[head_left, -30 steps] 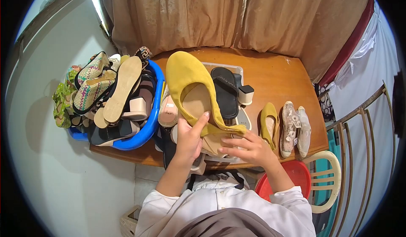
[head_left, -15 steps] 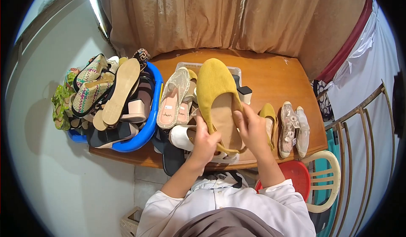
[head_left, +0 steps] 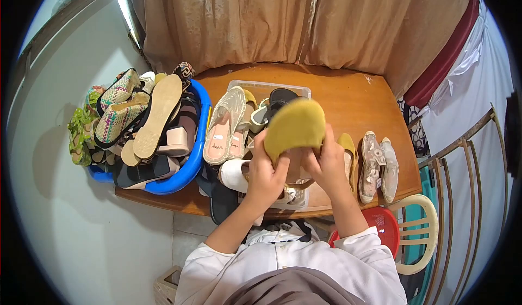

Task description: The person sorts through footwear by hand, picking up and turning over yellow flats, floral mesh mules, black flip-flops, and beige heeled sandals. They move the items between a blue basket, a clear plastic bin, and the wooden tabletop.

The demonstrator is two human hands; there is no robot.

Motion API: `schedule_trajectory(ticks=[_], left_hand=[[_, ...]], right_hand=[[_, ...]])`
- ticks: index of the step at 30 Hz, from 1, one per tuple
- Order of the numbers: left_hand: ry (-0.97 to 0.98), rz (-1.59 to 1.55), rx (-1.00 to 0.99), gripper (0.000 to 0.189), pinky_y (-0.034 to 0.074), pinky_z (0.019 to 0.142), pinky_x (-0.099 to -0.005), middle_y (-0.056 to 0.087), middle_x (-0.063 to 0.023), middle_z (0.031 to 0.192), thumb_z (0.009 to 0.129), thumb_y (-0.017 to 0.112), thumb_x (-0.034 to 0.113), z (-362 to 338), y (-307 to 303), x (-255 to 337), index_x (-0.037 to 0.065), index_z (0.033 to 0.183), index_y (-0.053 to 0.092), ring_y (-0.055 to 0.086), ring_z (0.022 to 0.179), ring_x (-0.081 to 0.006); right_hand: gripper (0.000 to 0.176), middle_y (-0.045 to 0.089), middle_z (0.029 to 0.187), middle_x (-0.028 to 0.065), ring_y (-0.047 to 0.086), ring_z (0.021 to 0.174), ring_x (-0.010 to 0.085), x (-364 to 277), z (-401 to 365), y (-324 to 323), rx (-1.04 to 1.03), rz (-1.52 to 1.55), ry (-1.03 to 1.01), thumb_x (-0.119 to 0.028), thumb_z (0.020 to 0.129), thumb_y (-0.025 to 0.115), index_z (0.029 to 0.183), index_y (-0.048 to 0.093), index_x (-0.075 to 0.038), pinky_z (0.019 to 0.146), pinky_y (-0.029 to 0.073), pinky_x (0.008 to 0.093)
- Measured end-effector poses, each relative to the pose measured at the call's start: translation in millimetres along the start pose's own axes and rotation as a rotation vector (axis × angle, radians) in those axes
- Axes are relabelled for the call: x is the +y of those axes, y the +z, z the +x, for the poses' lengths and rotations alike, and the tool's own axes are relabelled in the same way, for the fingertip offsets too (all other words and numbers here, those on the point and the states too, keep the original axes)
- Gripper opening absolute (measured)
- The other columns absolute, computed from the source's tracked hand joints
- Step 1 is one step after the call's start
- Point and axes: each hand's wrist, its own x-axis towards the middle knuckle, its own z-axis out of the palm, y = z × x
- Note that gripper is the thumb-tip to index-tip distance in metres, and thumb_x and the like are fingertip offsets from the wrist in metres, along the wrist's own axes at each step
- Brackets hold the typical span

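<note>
Both hands grip one mustard-yellow flat shoe [head_left: 296, 126], raised above a clear plastic basket [head_left: 304, 89] of footwear. On the shoe's left side is my left hand [head_left: 267, 166], fingers wrapped around it and thumb inside. Opposite it, my right hand [head_left: 326, 161] is closed on the right edge. The toe is foreshortened and slightly blurred, and the heel is partly hidden. Under and beside the hands lie a pale lace mule [head_left: 224, 125], a white sandal [head_left: 234, 175] and a black sandal [head_left: 281, 97].
A blue tub [head_left: 200, 142] heaped with sandals stands at the left of the wooden table [head_left: 348, 98]. To the right are another yellow flat [head_left: 352, 158] and a pair of sheer flats [head_left: 371, 166]. A red stool [head_left: 380, 229] and a cream chair [head_left: 429, 229] stand by the table's front right.
The yellow shoe has tipped in my hands: its toe is lower and foreshortened, and less of the insole shows. The black sandal behind it is now uncovered.
</note>
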Motion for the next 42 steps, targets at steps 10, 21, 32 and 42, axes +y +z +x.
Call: schedule_trajectory(ticks=[10, 21, 32, 42], left_hand=[[-0.216, -0.105, -0.244, 0.037, 0.047, 0.077, -0.0331, 0.062, -0.0194, 0.097, 0.089, 0.046, 0.002, -2.5, -6.9, -22.4, -0.003, 0.124, 0.037, 0.062, 0.089, -0.0255], [-0.459, -0.905, 0.273, 0.032, 0.049, 0.087, -0.0407, 0.052, -0.0135, 0.116, 0.095, 0.043, 0.022, 15.0, -55.1, -22.3, 0.006, 0.123, 0.042, 0.056, 0.102, -0.0272], [-0.595, -1.043, 0.413, 0.033, 0.048, 0.089, -0.0384, 0.053, -0.0093, 0.117, 0.089, 0.053, 0.015, 16.4, -78.4, -35.2, 0.006, 0.12, 0.045, 0.054, 0.107, -0.0226], [-0.547, -0.968, 0.407, 0.038, 0.045, 0.092, -0.0361, 0.05, -0.0108, 0.12, 0.089, 0.052, 0.015, 9.9, -76.0, -28.7, 0.006, 0.124, 0.041, 0.051, 0.111, -0.022]], right_hand=[[0.036, 0.06, 0.079, 0.0235, 0.06, 0.071, 0.039, 15.5, 12.7, -8.0, -0.033, 0.036, -0.088, 0.002, 0.073, 0.051, 0.109, 0.052, -0.001, 0.062, 0.049, 0.0368], [0.04, 0.064, 0.081, 0.0064, 0.064, 0.071, 0.0135, 24.2, 4.0, -36.7, -0.379, 0.357, 0.042, -0.016, 0.082, 0.064, 0.117, 0.049, -0.007, 0.061, 0.049, 0.0268], [0.004, 0.057, 0.071, 0.0035, 0.054, 0.078, 0.0209, 76.1, -18.0, 44.3, -0.283, -0.56, -0.408, -0.011, 0.07, 0.059, 0.073, 0.057, -0.008, 0.069, 0.044, 0.0338], [0.018, 0.052, 0.086, 0.0004, 0.047, 0.084, 0.017, 88.9, -47.8, 88.5, -0.306, -0.911, -0.528, -0.017, 0.071, 0.056, 0.088, 0.06, -0.009, 0.066, 0.036, 0.0281]])
